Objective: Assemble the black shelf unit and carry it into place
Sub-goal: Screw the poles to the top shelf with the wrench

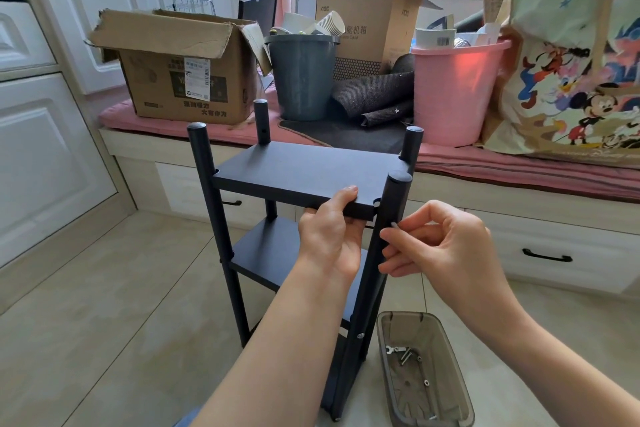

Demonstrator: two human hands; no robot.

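The black shelf unit (304,177) stands upright on the floor. My left hand (330,236) grips the top shelf's front edge. My right hand (440,246) pinches a small screw (394,225) against the front-right post (388,218).

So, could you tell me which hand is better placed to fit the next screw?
Right: the right hand pinches a screw at the post; the left hand steadies the board.

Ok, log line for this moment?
stage: fastening top shelf | left hand: grips shelf edge | right hand: pinching screw at post
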